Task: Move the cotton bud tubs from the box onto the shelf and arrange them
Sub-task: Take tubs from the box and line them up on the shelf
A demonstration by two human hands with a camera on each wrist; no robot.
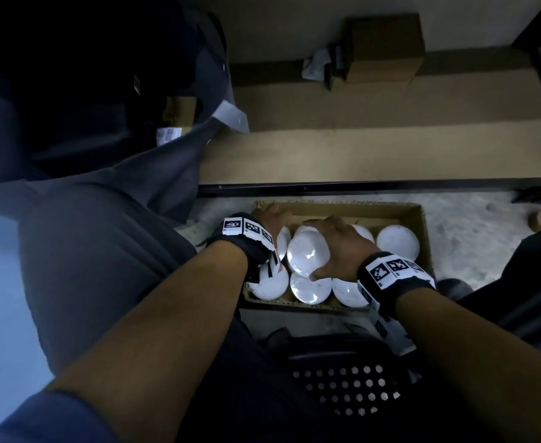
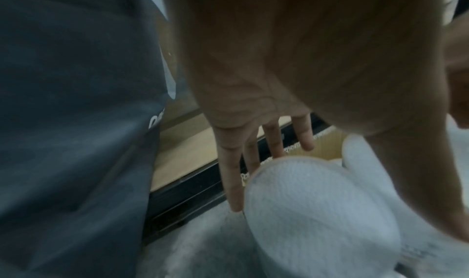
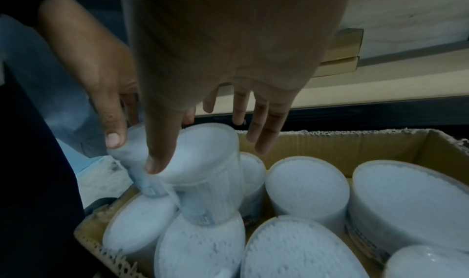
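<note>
An open cardboard box (image 1: 421, 225) on the floor holds several round white cotton bud tubs standing upright. My right hand (image 1: 318, 247) spans the lid of a middle tub (image 1: 301, 260); in the right wrist view this tub (image 3: 210, 182) is raised and tilted above the others, thumb on its near rim, fingers over the far side. My left hand (image 1: 272, 219) is at the box's far left corner and holds a second tub (image 2: 317, 212) between thumb and straight fingers; this tub (image 3: 127, 154) is lifted too. The low shelf board (image 1: 358, 148) lies just beyond the box.
A black rail (image 1: 358, 187) edges the shelf front. A brown carton (image 1: 384, 49) stands at the shelf's back. My knee in grey trousers (image 1: 87, 251) is left of the box. A black perforated seat (image 1: 342, 388) is below me. Bare concrete floor (image 1: 470, 238) lies right of the box.
</note>
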